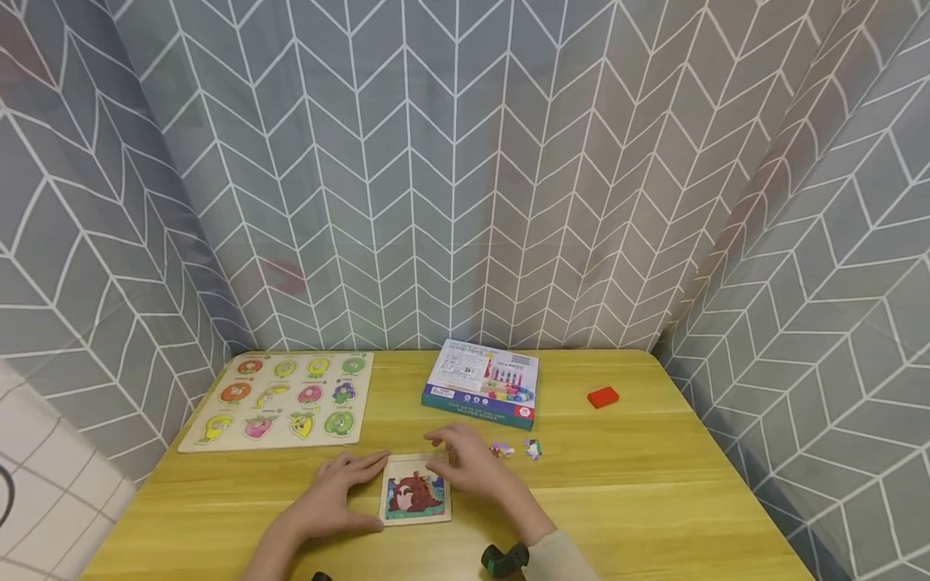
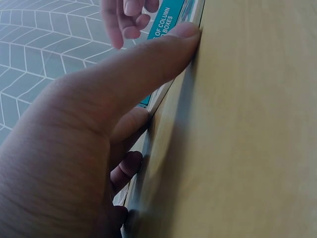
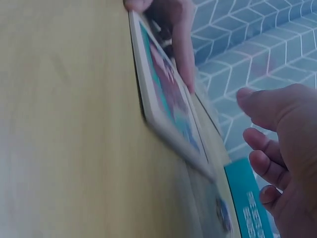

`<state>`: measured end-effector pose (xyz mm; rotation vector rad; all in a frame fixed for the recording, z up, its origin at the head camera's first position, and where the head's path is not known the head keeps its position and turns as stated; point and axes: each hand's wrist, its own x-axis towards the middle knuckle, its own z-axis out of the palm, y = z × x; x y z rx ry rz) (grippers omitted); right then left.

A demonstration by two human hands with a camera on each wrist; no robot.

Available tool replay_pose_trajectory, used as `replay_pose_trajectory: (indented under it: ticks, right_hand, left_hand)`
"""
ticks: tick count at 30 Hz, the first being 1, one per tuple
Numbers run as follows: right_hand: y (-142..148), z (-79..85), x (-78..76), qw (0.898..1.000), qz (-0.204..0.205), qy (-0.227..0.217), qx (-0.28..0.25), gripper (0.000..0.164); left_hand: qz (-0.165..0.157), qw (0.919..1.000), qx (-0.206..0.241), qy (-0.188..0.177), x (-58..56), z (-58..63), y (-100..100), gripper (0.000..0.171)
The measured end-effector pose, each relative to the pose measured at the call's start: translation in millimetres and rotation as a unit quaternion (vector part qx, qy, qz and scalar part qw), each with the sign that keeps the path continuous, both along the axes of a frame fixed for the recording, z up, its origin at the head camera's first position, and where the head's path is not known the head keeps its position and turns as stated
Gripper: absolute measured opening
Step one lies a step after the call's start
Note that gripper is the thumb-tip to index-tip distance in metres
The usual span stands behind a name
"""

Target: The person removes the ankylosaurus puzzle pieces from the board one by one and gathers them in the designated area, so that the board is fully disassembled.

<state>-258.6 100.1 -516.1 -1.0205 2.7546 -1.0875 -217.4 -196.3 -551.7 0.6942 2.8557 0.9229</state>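
Note:
A small wooden jigsaw puzzle [image 1: 416, 494] in a pale frame lies on the table, its picture a dark red dinosaur-like figure. Its left side is held by my left hand [image 1: 325, 502], with the thumb at the near corner and the index finger at the far one. Above the puzzle's right part hovers my right hand [image 1: 471, 466], fingers loosely bent; in the right wrist view nothing shows between its thumb and fingers [image 3: 267, 158]. Two loose puzzle pieces, one purplish and red [image 1: 501, 449] and one purple and white [image 1: 534, 449], lie right of that hand.
A fruit-and-vegetable board [image 1: 273, 424] lies at the back left of the wooden table [image 1: 639, 484]. Behind the loose pieces is a flat game box [image 1: 479, 410] with a teal side. A red block [image 1: 603, 396] lies farther right. Patterned curtains [image 1: 450, 202] enclose the table.

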Motion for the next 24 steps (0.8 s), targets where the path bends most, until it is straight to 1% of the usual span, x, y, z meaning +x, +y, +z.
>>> replay_pose_trajectory:
  ticks: [5,10,13,17,24]
  right_hand:
    - [-20,1.9,5.2,1.000,0.015,0.007,0.016,0.037]
    - [-35,-1.0,13.4,0.998,0.052,-0.007,0.021,0.033]
    - [-40,-5.2,16.7,0.998,0.062,-0.014,0.020,0.030]
    - [-42,-12.6,19.4,0.998,0.058,-0.017,0.027,0.028]
    - [-43,-22.0,22.0,0.998,0.043,-0.012,0.048,0.028]
  left_hand:
    - [0.001,1.0000,-0.002,0.002,-2.0,-0.7,0,0.099]
    - [-0.005,1.0000,-0.002,0.006,-1.7,-2.8,-1,0.099]
    - [-0.006,0.9999,0.001,0.009,-1.0,-4.0,-1,0.099]
    - [-0.007,0.9999,0.003,0.008,-0.1,-4.4,-1,0.100]
    - [-0.007,1.0000,0.004,0.003,-1.4,-3.3,-1,0.100]
